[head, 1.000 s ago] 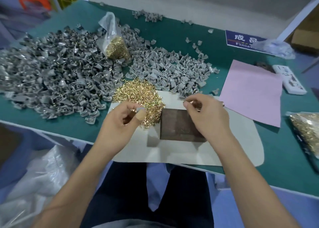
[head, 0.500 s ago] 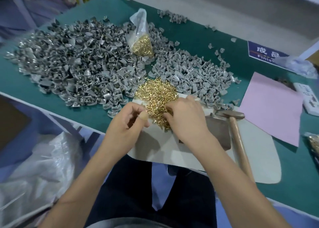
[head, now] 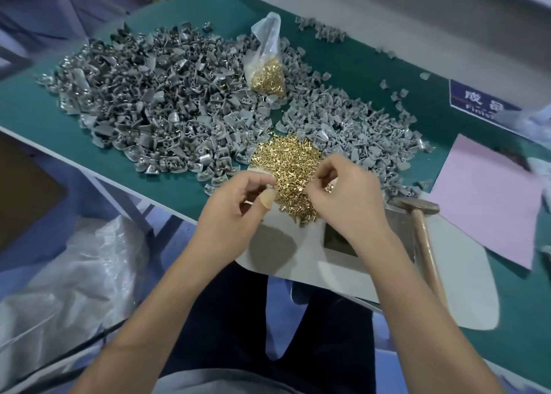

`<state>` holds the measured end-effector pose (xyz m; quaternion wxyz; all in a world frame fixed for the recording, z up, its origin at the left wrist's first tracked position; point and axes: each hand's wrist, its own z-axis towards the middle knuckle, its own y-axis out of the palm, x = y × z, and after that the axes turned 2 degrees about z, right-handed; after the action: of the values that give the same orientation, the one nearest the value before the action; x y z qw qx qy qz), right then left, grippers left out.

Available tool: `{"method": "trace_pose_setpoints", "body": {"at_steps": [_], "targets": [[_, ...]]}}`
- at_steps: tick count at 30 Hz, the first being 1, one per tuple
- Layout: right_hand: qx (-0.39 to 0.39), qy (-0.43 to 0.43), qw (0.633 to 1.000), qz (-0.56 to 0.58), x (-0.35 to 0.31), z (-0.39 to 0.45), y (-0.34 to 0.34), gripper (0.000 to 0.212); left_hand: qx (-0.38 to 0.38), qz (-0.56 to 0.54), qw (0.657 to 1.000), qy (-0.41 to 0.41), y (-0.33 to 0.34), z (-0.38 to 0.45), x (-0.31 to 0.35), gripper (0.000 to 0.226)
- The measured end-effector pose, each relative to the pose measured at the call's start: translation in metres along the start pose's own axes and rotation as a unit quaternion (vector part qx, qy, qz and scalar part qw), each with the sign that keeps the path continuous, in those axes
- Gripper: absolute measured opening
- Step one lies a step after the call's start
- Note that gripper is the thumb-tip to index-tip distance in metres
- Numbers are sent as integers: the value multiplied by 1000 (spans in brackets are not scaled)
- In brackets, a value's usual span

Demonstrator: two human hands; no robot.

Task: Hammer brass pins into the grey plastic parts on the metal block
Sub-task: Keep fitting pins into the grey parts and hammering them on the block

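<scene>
A heap of loose brass pins (head: 287,164) lies on the far end of a white mat (head: 298,264). My right hand (head: 348,205) hovers over the heap's right edge and pinches a few brass pins between thumb and fingers. My left hand (head: 235,211), its thumb bandaged, is curled at the heap's left edge and pinches something small, apparently a grey plastic part, mostly hidden. The dark metal block (head: 335,241) sits on the mat, partly hidden by my right wrist. A hammer (head: 425,238) lies beside the block with its head on the block's far right corner.
Large piles of grey plastic parts (head: 149,110) cover the green table (head: 357,62) behind the heap, with more of these parts (head: 360,131) to the right. A clear bag of pins (head: 267,74) stands among them. A pink sheet (head: 489,196) and a blue sign (head: 477,101) lie right.
My right hand has left the metal block, reached into the brass pin heap and lifted a few pins. My left hand has stayed curled beside the heap. The view has swung left.
</scene>
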<state>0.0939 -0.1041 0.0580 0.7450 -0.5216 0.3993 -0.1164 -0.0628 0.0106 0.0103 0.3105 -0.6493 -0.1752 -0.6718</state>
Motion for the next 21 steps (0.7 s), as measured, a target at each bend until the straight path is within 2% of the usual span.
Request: {"method": "trace_pose_setpoints", "body": {"at_steps": [4,7,9,14,17,19,21], "targets": [[101,31,994,-25,16,-15,-23,14,-45,-50,998,6,16,2,14,9],[151,88,979,110,38,-35,-43,8,-101,-51,993,35,38,4,25,10],[181,94,961,187,52,-48,-53,6,-130,22,988,85,55,5,32,13],[168,86,938,290,84,-80,-60,20,-160,215,955,130,102,5,43,15],[158,101,939,288,100,-92,-60,28,-149,297,931,152,120,5,47,17],[145,105,946,269,107,-97,-60,29,-146,309,927,153,123,6,46,26],[130,93,961,227,110,-99,-60,26,-147,270,942,138,119,7,42,38]]}}
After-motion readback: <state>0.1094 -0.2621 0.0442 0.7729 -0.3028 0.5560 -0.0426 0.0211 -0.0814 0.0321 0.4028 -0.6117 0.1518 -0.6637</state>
